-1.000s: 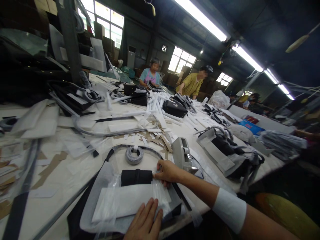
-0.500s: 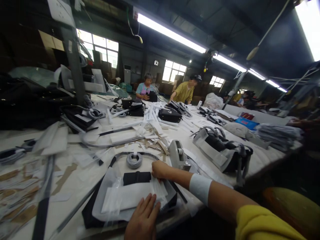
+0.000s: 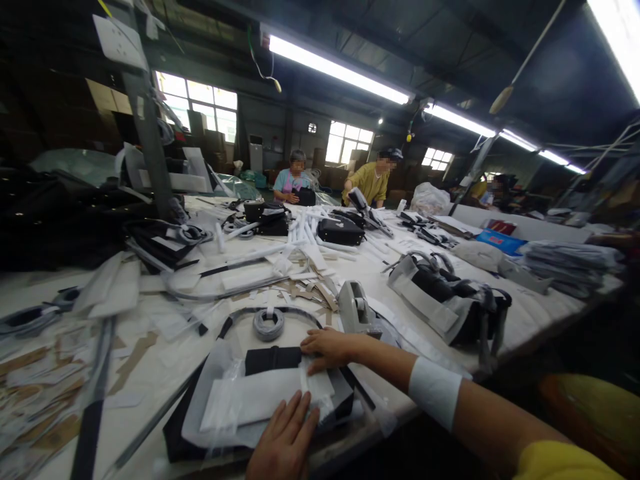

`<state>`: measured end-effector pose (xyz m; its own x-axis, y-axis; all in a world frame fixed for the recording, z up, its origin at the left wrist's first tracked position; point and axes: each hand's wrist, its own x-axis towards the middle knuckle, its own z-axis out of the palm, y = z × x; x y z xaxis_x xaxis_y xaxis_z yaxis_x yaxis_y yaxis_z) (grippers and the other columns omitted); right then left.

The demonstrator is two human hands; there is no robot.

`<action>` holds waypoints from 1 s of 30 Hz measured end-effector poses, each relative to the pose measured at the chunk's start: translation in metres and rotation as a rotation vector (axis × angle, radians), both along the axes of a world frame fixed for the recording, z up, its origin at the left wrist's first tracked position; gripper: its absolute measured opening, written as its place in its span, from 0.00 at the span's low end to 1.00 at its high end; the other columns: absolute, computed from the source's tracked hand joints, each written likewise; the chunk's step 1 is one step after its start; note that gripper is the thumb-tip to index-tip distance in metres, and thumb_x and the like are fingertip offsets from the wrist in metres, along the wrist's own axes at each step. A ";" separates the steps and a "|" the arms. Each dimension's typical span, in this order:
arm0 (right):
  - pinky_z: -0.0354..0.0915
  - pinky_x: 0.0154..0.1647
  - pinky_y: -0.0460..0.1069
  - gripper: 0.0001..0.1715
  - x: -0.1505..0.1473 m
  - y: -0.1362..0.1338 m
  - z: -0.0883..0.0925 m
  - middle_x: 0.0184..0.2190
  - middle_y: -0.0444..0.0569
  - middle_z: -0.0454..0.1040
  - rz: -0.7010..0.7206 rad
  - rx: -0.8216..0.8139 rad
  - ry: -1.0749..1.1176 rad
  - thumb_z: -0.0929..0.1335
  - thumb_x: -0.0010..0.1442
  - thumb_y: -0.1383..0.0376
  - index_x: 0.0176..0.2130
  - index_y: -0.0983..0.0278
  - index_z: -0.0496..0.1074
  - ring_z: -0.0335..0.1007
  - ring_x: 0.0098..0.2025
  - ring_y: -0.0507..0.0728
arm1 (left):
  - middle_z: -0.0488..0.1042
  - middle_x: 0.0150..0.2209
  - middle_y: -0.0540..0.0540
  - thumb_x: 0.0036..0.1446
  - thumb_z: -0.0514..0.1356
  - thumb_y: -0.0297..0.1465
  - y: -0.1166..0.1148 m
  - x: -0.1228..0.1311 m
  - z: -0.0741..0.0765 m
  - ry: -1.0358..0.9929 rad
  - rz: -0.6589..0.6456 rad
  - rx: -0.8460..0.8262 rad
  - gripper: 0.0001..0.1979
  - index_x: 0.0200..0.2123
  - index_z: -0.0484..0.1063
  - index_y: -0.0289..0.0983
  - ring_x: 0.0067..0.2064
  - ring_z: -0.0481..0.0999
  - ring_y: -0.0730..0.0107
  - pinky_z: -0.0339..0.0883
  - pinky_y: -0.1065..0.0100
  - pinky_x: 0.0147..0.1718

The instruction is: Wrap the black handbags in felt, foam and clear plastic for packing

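Note:
A black bag (image 3: 175,427) lies flat at the table's near edge, with a white foam sheet (image 3: 250,398) and clear tape over its front. Flat on the sheet's lower right part rests my left hand (image 3: 287,437), fingers stretched. My right hand (image 3: 325,348) lies with spread fingers on the bag's upper right, over the clear tape beside a black strap piece (image 3: 273,359). A grey coiled cord (image 3: 269,323) sits inside the loop of the bag's handle. Just behind my right hand stands a grey tape dispenser (image 3: 356,308).
Paper scraps (image 3: 43,393) cover the left side. A wrapped bag (image 3: 445,300) lies to the right, folded grey items (image 3: 570,263) beyond it. Black bags (image 3: 341,229) and white tubes are piled mid-table. Two people (image 3: 293,180) work at the far side.
My right hand has opened from a closed grip and now lies with its fingers spread on the bag. My left hand has barely moved. The camera view has shifted slightly.

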<state>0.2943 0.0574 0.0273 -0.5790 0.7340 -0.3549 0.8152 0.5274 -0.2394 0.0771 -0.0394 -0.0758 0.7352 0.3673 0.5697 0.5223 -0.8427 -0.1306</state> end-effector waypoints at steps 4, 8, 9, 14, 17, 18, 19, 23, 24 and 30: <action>0.57 0.60 0.60 0.22 -0.005 0.015 -0.007 0.56 0.55 0.72 0.025 -0.001 -0.020 0.74 0.56 0.55 0.46 0.65 0.76 0.61 0.62 0.67 | 0.72 0.58 0.42 0.41 0.51 0.17 -0.002 -0.001 0.001 0.003 0.002 -0.025 0.36 0.57 0.68 0.37 0.58 0.72 0.57 0.74 0.60 0.51; 0.53 0.62 0.65 0.19 -0.013 0.020 -0.015 0.48 0.58 0.76 -0.041 0.056 -0.020 0.75 0.54 0.54 0.38 0.66 0.79 0.65 0.58 0.69 | 0.71 0.59 0.42 0.42 0.51 0.17 -0.005 -0.001 0.004 -0.010 0.006 -0.057 0.36 0.57 0.68 0.36 0.59 0.72 0.56 0.74 0.58 0.51; 0.52 0.62 0.66 0.18 -0.014 0.020 -0.017 0.47 0.58 0.77 -0.066 0.074 -0.009 0.75 0.54 0.54 0.37 0.66 0.79 0.66 0.57 0.69 | 0.71 0.59 0.41 0.41 0.51 0.18 -0.006 0.000 0.006 -0.025 0.011 -0.074 0.36 0.57 0.68 0.36 0.59 0.71 0.56 0.74 0.57 0.51; 0.52 0.64 0.61 0.11 -0.010 0.004 -0.016 0.48 0.51 0.77 -0.214 0.167 0.124 0.71 0.61 0.58 0.41 0.61 0.79 0.69 0.56 0.62 | 0.70 0.60 0.44 0.41 0.50 0.16 -0.013 0.005 0.021 -0.099 0.046 -0.193 0.37 0.57 0.68 0.37 0.60 0.70 0.57 0.73 0.54 0.53; 0.55 0.63 0.55 0.18 0.002 -0.023 -0.008 0.55 0.53 0.73 -0.401 0.289 0.226 0.65 0.67 0.60 0.55 0.61 0.72 0.65 0.60 0.59 | 0.70 0.60 0.47 0.47 0.50 0.17 -0.015 -0.002 0.037 -0.147 0.033 -0.323 0.34 0.58 0.67 0.41 0.60 0.70 0.63 0.70 0.57 0.55; 0.55 0.63 0.54 0.21 0.008 -0.034 -0.006 0.57 0.54 0.71 -0.481 0.328 0.254 0.63 0.69 0.60 0.58 0.63 0.68 0.64 0.61 0.59 | 0.71 0.59 0.48 0.51 0.50 0.18 -0.013 -0.009 0.042 -0.188 0.035 -0.372 0.32 0.59 0.67 0.42 0.60 0.71 0.65 0.70 0.60 0.56; 0.56 0.62 0.53 0.23 0.013 -0.046 -0.005 0.58 0.56 0.70 -0.562 0.358 0.276 0.61 0.70 0.59 0.60 0.64 0.66 0.63 0.61 0.59 | 0.71 0.59 0.49 0.55 0.50 0.20 -0.011 -0.018 0.048 -0.242 0.054 -0.414 0.29 0.59 0.67 0.43 0.59 0.71 0.67 0.70 0.63 0.55; 0.64 0.54 0.56 0.29 0.033 -0.084 -0.014 0.48 0.62 0.77 -0.807 0.297 0.317 0.62 0.68 0.53 0.58 0.71 0.68 0.73 0.51 0.65 | 0.67 0.63 0.48 0.62 0.54 0.37 0.017 -0.073 0.068 -0.501 0.373 -0.533 0.21 0.59 0.68 0.45 0.63 0.66 0.61 0.57 0.57 0.63; 0.65 0.52 0.57 0.31 0.036 -0.089 -0.019 0.44 0.62 0.78 -0.838 0.250 0.326 0.62 0.66 0.51 0.56 0.72 0.70 0.75 0.48 0.67 | 0.64 0.64 0.46 0.61 0.55 0.40 0.028 -0.087 0.071 -0.533 0.482 -0.622 0.24 0.59 0.67 0.44 0.66 0.61 0.57 0.49 0.53 0.66; 0.69 0.43 0.53 0.29 0.029 -0.089 -0.040 0.37 0.55 0.81 -0.898 0.013 0.476 0.64 0.60 0.44 0.38 0.66 0.78 0.77 0.42 0.65 | 0.74 0.55 0.34 0.50 0.62 0.51 0.077 -0.130 0.078 -0.727 0.733 -1.177 0.32 0.50 0.75 0.33 0.61 0.66 0.38 0.56 0.44 0.60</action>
